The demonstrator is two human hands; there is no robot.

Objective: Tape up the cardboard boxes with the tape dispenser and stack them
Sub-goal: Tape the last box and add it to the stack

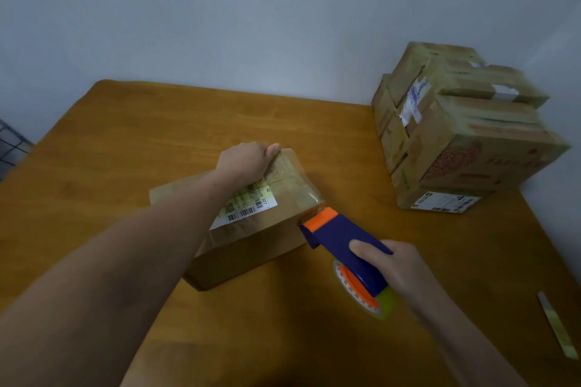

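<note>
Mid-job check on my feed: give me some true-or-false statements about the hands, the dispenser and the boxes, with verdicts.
1. The right hand grips the tape dispenser. True.
2. The left hand lifts the cardboard box clear of the table. False: the box rests on the table; the hand grips its far corner.
3. The dispenser's orange end is at the box's right edge. True.
4. The stack of boxes stands at the table's left. False: it stands at the far right.
5. A barcode label lies on the box's top. True.
</note>
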